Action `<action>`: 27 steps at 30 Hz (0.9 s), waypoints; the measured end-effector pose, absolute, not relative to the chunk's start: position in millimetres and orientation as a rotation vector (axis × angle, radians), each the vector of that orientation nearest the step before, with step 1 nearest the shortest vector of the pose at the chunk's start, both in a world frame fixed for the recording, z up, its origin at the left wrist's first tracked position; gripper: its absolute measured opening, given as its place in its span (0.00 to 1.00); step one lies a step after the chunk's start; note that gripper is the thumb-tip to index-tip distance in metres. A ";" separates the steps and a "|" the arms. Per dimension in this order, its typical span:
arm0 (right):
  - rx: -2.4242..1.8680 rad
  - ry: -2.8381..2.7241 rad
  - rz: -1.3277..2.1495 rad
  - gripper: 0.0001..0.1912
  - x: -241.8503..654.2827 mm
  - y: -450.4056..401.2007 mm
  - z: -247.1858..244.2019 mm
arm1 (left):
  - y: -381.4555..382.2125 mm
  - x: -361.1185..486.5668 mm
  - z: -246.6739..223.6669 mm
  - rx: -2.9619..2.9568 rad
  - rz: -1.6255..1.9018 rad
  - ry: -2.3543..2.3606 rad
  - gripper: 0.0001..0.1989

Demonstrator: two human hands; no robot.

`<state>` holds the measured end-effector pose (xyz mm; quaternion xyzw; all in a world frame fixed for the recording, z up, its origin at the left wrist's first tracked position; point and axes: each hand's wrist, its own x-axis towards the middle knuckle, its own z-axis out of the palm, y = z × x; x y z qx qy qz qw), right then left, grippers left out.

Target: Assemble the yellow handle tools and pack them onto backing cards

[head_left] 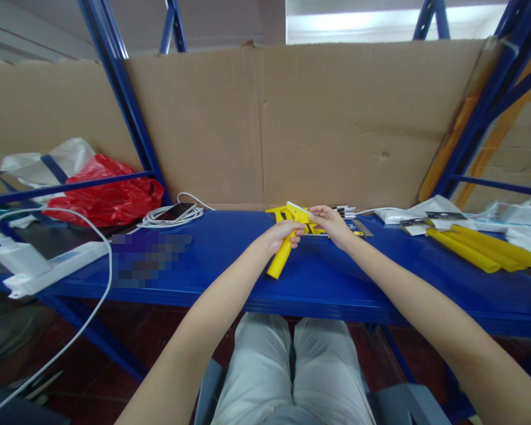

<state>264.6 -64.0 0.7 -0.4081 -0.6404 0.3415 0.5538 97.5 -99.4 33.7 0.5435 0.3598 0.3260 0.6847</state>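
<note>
The fingers (297, 226) of the left hand (284, 231) are wrapped round the upper part of a yellow plastic tool with a long handle (279, 260), holding it tilted so the handle slants down and to the left, its lower end just above the blue metal worktop (230, 248); the right hand (331, 223) sits just to the right, its fingers (315, 215) pinched on a small white flat piece (297, 208) at the head of the same tool; both hands are closed on the tool, near the middle of the worktop and close to its far edge; beyond the hands, more yellow plastic parts (278, 212) lie touching the worktop beside small black-and-white packets (345, 210); further right lie several long yellow plastic rods (482, 251), side by side, with white plastic bags and dark-labelled packets (438, 213) behind them; to the left, a smartphone (176, 211) rests on a coil of white cable (159, 219); at the far left a white power strip (48, 265) lies on the near edge with a white charger block (13, 255) on it and a white cord looping away; behind it sits a red plastic bag (110, 195) next to a white bag (48, 162); a brown cardboard sheet (327, 124) stands along the back between blue metal rack posts (124, 100); the person's light grey trousers (287, 366) show below the worktop.
</note>
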 end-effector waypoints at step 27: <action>-0.865 -1.385 1.046 0.14 263.8 -75.5 10.0 | -98.9 97.3 32.4 1.211 0.747 0.770 0.10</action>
